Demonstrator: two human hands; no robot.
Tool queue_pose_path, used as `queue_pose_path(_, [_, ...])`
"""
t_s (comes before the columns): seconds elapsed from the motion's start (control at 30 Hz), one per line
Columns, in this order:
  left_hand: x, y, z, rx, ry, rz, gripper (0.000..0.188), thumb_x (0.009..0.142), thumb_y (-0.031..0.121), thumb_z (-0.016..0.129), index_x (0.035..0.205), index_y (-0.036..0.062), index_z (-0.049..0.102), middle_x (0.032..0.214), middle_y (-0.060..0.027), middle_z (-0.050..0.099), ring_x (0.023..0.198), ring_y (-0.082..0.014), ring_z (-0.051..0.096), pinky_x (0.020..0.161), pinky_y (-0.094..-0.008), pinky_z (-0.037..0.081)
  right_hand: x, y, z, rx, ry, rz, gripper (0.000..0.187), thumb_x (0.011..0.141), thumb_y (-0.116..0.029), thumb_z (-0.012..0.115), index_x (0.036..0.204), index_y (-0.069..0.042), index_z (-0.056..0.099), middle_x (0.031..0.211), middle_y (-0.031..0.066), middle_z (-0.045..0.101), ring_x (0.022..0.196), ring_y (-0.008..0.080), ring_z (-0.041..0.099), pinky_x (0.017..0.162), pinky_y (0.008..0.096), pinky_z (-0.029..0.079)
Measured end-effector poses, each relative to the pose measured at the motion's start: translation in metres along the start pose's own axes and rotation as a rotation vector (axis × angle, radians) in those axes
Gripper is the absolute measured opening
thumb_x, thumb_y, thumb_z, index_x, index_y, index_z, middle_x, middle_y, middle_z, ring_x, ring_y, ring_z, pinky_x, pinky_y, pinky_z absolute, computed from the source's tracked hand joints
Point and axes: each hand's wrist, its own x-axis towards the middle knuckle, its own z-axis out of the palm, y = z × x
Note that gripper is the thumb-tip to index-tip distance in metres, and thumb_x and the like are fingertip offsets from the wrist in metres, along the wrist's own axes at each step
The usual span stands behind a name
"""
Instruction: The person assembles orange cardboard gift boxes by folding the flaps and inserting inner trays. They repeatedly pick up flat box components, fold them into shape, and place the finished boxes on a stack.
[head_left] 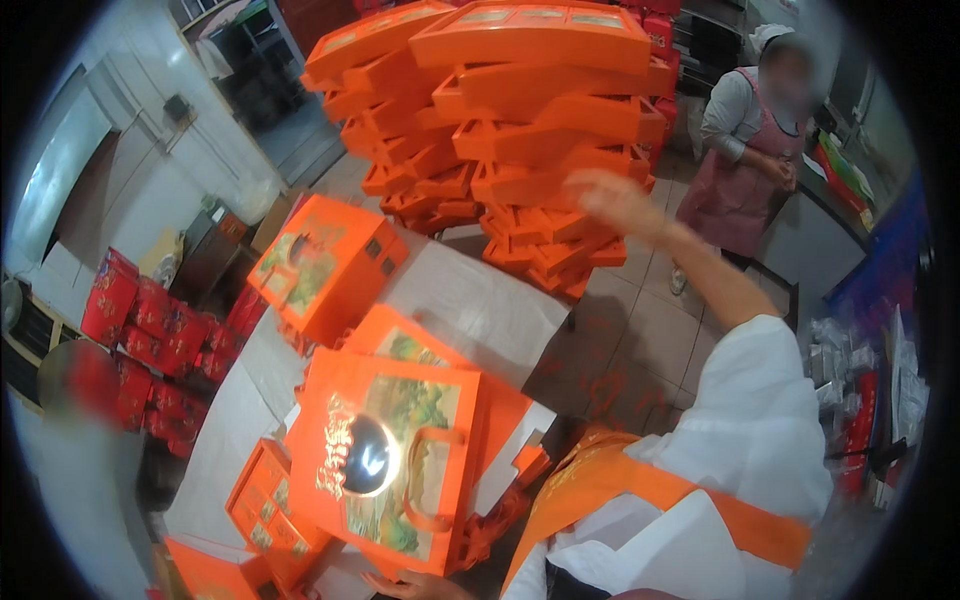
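My right hand (612,202), smeared by motion, reaches out in front of a tall stack of orange box trays (560,125). Its fingers look stretched, and nothing shows in them. At the lower edge of the picture, my left hand (415,586) is partly cut off. Its fingers lie extended along the near edge of an orange gift box (330,415) with a landscape picture, a dark round window and an orange handle. That box rests tilted over other orange pieces on the table. Behind it stands another orange gift box (330,265), upright.
A white-covered table (475,290) bears the boxes, with an open orange compartment tray (265,505) at its near left. Red packages (165,320) are piled at the left. A person in a pink apron (745,170) stands at the far right, beside a counter (815,225).
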Motion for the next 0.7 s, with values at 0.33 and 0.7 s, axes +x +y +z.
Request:
queue_pose_path(0.33, [0.027,0.256,0.292,-1.252,-0.809,-0.113,0.044,0.088,0.015,0.045,0.126,-0.0044,0.036,0.130,-0.0154,0.039,0.122,-0.0247,0.037,0.101,-0.0376,0.028,0.094,0.060,-0.324,0.618,0.595,0.238,0.063,0.080,-0.040,0.063,0.123,0.000,0.039,0.122,0.0219,0.042,0.107,0.0264,0.050,0.090,0.0346,0.044])
queue_pose_path(0.7, [0.117,0.418,0.551,-0.415,-1.053,-0.391,0.076,0.079,0.060,0.049,0.130,0.0063,0.033,0.123,-0.0105,0.043,0.108,-0.0212,0.046,0.082,-0.0342,0.044,0.173,0.076,-0.328,0.425,0.132,0.504,0.053,0.085,-0.047,0.050,0.117,-0.005,0.043,0.106,0.0083,0.045,0.084,0.0178,0.054,0.074,0.0373,0.051])
